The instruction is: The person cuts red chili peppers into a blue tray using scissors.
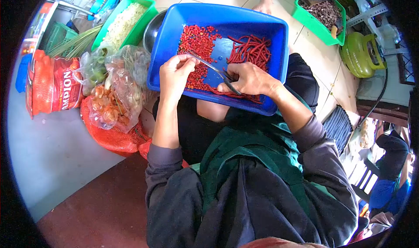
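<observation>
A blue plastic tub (222,12) rests on my lap. Cut red chili pieces (196,38) cover its left part, and whole red chilies (253,51) lie heaped at the right, with more along the near wall. My right hand (252,77) grips a pair of scissors (212,66) by the handles, blades pointing left. Over the cut pieces, my left hand (175,75) is closed in a pinch beside the blade tips. Whatever its fingers hold is too small or hidden to make out.
At the left stand a green tub (126,23) of pale chopped pieces, plastic bags (115,95) of vegetables and a red mesh sack (104,134). A green bin (325,18) and a green gas cylinder (360,56) are at right. Someone's foot (265,2) shows beyond the tub.
</observation>
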The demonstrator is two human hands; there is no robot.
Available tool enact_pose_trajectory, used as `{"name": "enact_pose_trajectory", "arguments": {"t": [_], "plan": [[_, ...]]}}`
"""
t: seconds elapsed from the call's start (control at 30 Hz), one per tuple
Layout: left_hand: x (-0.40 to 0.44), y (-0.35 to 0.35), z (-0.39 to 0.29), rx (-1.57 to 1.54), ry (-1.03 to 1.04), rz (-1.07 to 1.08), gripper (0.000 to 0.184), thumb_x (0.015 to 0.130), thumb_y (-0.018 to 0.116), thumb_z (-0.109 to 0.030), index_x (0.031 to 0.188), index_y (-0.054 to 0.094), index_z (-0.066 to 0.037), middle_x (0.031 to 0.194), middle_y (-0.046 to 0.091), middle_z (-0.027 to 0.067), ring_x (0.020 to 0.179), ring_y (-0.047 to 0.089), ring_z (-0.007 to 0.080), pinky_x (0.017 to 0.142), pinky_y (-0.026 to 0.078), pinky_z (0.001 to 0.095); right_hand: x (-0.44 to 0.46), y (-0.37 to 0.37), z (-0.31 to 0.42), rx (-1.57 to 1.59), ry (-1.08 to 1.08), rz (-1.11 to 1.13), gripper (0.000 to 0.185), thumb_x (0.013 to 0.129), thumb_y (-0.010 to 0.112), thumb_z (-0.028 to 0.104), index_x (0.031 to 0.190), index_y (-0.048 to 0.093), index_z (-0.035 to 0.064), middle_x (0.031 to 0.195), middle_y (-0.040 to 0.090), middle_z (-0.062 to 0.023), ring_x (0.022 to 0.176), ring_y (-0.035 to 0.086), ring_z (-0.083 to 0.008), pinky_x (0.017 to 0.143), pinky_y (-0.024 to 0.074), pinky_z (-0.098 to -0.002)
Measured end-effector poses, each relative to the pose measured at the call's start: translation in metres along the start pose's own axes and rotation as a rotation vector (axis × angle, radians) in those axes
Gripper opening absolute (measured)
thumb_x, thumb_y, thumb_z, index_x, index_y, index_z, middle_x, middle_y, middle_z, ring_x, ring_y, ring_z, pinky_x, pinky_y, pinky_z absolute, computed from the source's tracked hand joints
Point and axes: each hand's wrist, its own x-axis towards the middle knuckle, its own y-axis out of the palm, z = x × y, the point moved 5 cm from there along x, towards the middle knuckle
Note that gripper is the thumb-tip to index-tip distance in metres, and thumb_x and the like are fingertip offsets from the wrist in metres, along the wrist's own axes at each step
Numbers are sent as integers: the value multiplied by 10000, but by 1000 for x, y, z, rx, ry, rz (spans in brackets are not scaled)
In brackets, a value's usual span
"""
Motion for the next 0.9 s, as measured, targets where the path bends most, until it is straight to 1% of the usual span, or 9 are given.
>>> {"name": "enact_pose_trajectory", "arguments": {"t": [0.03, 0.13, 0.33, 0.47, 0.63, 0.67, 0.77, 0.87, 0.9], "plan": [[-1, 0, -2, 18, -1, -2, 93, 870, 612, -32, 935, 646, 25, 879, 673, 69, 787, 626, 114, 707, 495, 243, 1, 1, 0, -2, 6, 11, 578, 727, 725, 548, 736, 560, -5, 597, 519, -114, 575, 527, -211, 546, 401, -372], [-1, -2, -1, 46, 4, -19, 89, 870, 615, -35, 930, 646, 23, 878, 670, 70, 785, 626, 115, 707, 494, 240, 3, 0, 2, -13, 75, 137, 667, 714, 664, 642, 854, 614, -9, 742, 627, -192, 754, 640, -329, 682, 478, -412], [-3, -1, 1, 12, 0, -27, 94, 877, 616, -49, 931, 646, 22, 870, 668, 70, 783, 621, 114, 700, 489, 235, 3, 0, 1, -21, 95, 146, 720, 704, 625, 700, 851, 618, -5, 778, 629, -186, 786, 630, -321, 713, 469, -415], [-3, -3, 1, -4, 5, -54, 103, 884, 610, -57, 932, 645, 27, 869, 668, 73, 787, 620, 115, 701, 488, 237, 4, -1, 3, -11, 93, 167, 717, 706, 621, 701, 851, 620, -2, 775, 630, -183, 789, 630, -322, 710, 469, -414], [-4, -2, -1, -20, -11, -76, 117, 883, 624, -98, 942, 653, -1, 869, 674, 53, 741, 597, 85, 612, 438, 203, 7, 3, -2, -22, 91, 149, 709, 702, 631, 698, 829, 616, 1, 763, 626, -176, 771, 626, -312, 693, 464, -412], [-5, -3, -1, -14, -21, -77, 123, 883, 628, -112, 944, 655, -9, 870, 676, 47, 730, 590, 77, 592, 423, 195, 9, 4, -3, 1, 65, 132, 684, 708, 645, 679, 793, 591, 2, 714, 595, -159, 719, 602, -289, 656, 447, -403], [-5, -4, -6, 2, -68, -135, 128, 876, 616, -47, 957, 640, 48, 871, 675, 89, 782, 643, 125, 695, 518, 238, 10, 6, -3, 53, 22, 112, 649, 722, 671, 642, 723, 544, 5, 617, 533, -125, 617, 555, -243, 583, 414, -385], [-4, -7, 3, -17, -56, -112, 141, 878, 637, -162, 955, 653, -44, 876, 684, 26, 697, 570, 53, 542, 376, 175, 12, 7, -2, 55, 39, 140, 645, 727, 666, 642, 729, 547, 8, 624, 538, -122, 622, 556, -238, 586, 414, -384], [-4, -6, 2, -26, -69, -120, 140, 878, 630, -129, 957, 648, -14, 876, 681, 46, 724, 590, 72, 592, 420, 193, 12, 6, -2, 50, 41, 144, 644, 728, 666, 641, 730, 548, 8, 627, 541, -121, 626, 557, -236, 589, 415, -384]]}}
